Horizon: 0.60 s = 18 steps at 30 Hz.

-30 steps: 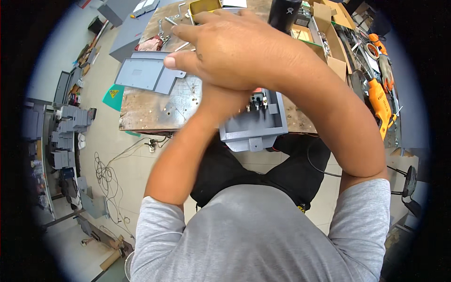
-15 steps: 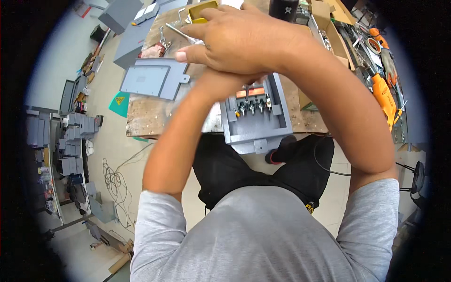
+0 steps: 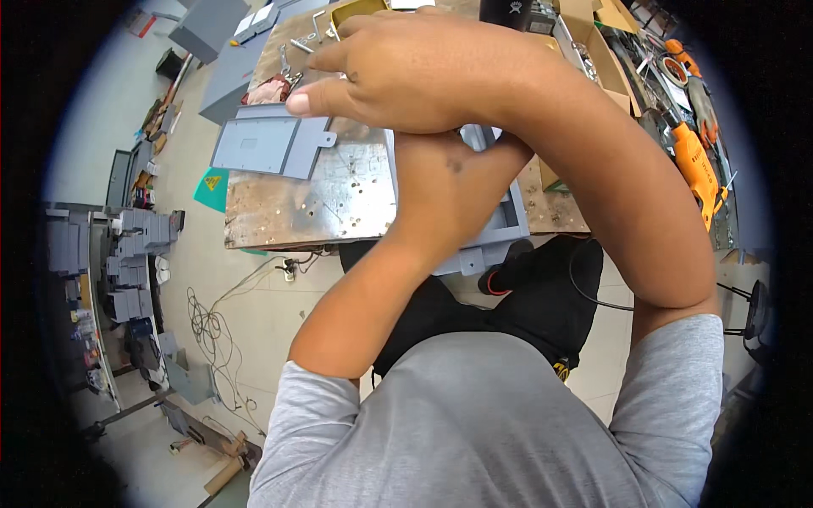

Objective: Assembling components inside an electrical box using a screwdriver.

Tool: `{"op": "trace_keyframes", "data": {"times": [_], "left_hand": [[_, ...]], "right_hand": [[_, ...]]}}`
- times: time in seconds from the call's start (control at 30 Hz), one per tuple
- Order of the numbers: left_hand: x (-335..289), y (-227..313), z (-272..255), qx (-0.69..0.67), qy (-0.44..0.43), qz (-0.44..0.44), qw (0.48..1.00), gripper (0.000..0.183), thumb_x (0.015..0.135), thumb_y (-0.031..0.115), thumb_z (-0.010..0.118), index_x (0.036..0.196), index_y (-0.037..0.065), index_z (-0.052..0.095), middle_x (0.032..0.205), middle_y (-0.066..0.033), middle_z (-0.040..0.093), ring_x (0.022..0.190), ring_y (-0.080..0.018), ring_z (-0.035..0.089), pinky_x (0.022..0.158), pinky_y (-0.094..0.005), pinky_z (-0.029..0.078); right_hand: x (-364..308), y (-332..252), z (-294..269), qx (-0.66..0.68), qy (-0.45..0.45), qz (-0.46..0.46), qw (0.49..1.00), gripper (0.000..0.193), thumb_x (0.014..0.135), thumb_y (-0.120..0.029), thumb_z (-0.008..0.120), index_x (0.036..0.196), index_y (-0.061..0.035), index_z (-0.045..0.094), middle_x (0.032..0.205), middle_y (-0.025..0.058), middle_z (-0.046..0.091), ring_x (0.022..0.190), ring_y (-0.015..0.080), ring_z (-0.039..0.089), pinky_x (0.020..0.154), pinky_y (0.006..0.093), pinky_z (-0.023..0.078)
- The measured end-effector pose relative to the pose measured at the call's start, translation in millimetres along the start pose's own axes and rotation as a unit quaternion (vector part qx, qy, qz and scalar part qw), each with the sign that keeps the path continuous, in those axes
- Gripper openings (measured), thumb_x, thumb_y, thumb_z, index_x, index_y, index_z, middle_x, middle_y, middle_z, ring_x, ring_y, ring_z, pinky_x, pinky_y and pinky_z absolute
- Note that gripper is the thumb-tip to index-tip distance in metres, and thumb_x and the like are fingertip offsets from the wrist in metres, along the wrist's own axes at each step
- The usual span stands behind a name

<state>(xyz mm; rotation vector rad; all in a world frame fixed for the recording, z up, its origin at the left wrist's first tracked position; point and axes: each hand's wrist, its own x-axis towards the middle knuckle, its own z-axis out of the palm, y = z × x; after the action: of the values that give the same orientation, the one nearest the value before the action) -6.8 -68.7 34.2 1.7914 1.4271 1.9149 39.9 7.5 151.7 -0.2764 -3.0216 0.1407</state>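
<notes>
My right hand [image 3: 415, 72] reaches across from the right, above my left hand, palm down. Its thumb and fingers are stretched out apart toward the left, and no object shows in it. Beneath it, my left hand [image 3: 449, 169] is over a grey metal box [image 3: 506, 216] at the table's front edge. The left fingers are hidden under the right hand, so what they hold cannot be seen. Most of the box's inside is covered by my hands. Left of the hands, a grey metal cover panel [image 3: 262, 144] lies on the worn table [image 3: 296, 207].
Beyond the panel lie a wrench [image 3: 284, 61], a reddish rag [image 3: 269, 90] and a hex key [image 3: 318, 24]. A yellow tray [image 3: 356, 10] and a black bottle [image 3: 506, 12] stand farther back. At right are a cardboard box [image 3: 605, 63] and an orange power tool [image 3: 696, 165].
My left hand has swung right and nearer over the box, covering the row of terminals and a metal shaft seen before. My right hand has shifted slightly left.
</notes>
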Motion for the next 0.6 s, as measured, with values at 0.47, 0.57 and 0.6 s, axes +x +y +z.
{"op": "trace_keyframes", "data": {"times": [0.47, 0.57, 0.6], "left_hand": [[43.8, -67.5, -64.8, 0.002, -0.413, -0.171, 0.894, 0.026, 0.1, 0.024, 0.068, 0.118, 0.006, 0.07, 0.115, -0.0103, 0.073, 0.107, -0.0239, 0.067, 0.099, -0.039, 0.049], [38.3, -46.3, -41.1, 0.008, -0.272, -0.2, 0.941, 0.017, 0.096, 0.012, 0.069, 0.108, 0.001, 0.075, 0.095, -0.0087, 0.074, 0.087, -0.0181, 0.069, 0.08, -0.0326, 0.055], [29.9, -12.6, -26.5, 0.125, -0.211, -0.199, 0.949, 0.028, 0.093, 0.012, 0.071, 0.118, 0.001, 0.071, 0.108, -0.0116, 0.074, 0.102, -0.0235, 0.069, 0.09, -0.0367, 0.054]], "right_hand": [[7.0, -14.3, -1.3, 0.001, -0.044, -0.004, 0.999, 0.05, 0.112, -0.04, 0.038, 0.125, -0.005, 0.072, 0.128, 0.0215, 0.067, 0.119, 0.0407, 0.064, 0.1, 0.0526, 0.053], [6.9, 3.4, 7.6, 0.058, 0.063, 0.01, 0.996, 0.052, 0.111, -0.042, 0.039, 0.124, -0.0047, 0.072, 0.128, 0.0217, 0.068, 0.12, 0.0407, 0.064, 0.1, 0.0538, 0.052], [3.6, 9.5, 7.0, 0.023, 0.044, 0.023, 0.999, 0.054, 0.111, -0.044, 0.039, 0.124, -0.0042, 0.072, 0.129, 0.0219, 0.067, 0.121, 0.0408, 0.063, 0.1, 0.0541, 0.052]]}}
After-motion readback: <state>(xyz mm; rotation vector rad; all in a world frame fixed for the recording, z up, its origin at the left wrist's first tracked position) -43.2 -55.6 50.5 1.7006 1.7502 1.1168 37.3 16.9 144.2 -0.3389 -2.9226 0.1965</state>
